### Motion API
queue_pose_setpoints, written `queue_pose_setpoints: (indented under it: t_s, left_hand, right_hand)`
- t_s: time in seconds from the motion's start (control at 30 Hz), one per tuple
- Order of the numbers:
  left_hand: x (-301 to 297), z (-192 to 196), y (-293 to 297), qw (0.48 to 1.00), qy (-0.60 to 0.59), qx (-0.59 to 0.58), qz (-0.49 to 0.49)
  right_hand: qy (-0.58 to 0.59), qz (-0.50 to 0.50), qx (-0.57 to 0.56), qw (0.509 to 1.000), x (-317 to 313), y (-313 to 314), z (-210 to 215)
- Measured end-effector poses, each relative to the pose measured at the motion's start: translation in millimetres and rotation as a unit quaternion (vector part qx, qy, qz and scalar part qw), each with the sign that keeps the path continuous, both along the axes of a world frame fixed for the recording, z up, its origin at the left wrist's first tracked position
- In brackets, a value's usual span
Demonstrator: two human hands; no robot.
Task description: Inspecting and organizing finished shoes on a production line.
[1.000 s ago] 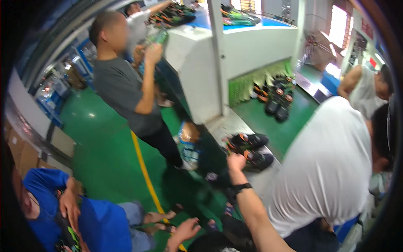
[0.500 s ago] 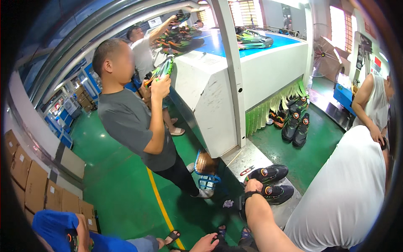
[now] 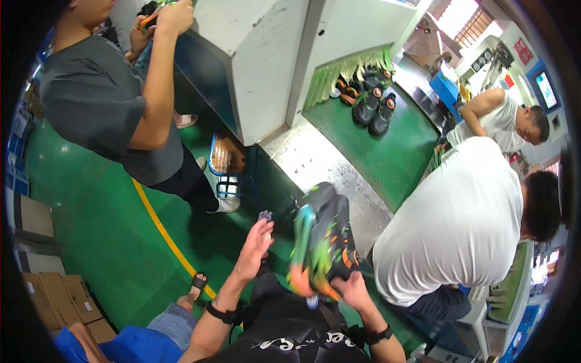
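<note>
Green floor point(image 3: 91, 242) around metal surface point(image 3: 327, 157). Black shoes point(image 3: 342, 224) with green/orange soles, motion-blurred, held up at surface's near end: right hand point(image 3: 354, 290) clamped on them. Left hand point(image 3: 253, 251) left of surface, fingers spread, empty. More footwear point(image 3: 367, 107) right of surface.

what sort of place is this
Probably a shoe factory: the right hand holds a blurred pair of shoes, black shoes stand on the green floor by a large white unit, and cardboard boxes are at lower left.
</note>
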State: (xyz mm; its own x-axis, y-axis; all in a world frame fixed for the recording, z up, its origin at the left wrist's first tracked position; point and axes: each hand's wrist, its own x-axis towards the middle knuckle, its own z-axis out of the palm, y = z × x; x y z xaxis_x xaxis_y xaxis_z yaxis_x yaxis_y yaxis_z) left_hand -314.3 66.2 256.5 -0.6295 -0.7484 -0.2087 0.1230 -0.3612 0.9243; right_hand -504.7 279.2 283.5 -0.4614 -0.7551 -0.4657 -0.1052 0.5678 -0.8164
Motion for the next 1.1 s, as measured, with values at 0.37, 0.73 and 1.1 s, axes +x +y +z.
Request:
queue_pose_setpoints:
  t_s: [0.37, 0.73, 1.1]
  left_hand:
    - [-14.4, 119.7, 39.3, 0.945, 0.196, 0.132, -0.226]
    - [-34.0, 178.4, 207.1, 0.969, 0.058, 0.057, -0.233]
    - [-39.0, 173.5, 286.6, 0.945, 0.112, -0.099, -0.292]
  right_hand:
    - [0.392, 0.163, -0.078, 0.902, 48.1, 93.2, 93.0]
    - [0.408, 0.143, -0.096, 0.897, 42.1, 276.5, 100.1]
    - [0.437, 0.063, -0.119, 0.889, 33.8, 351.2, 122.2]
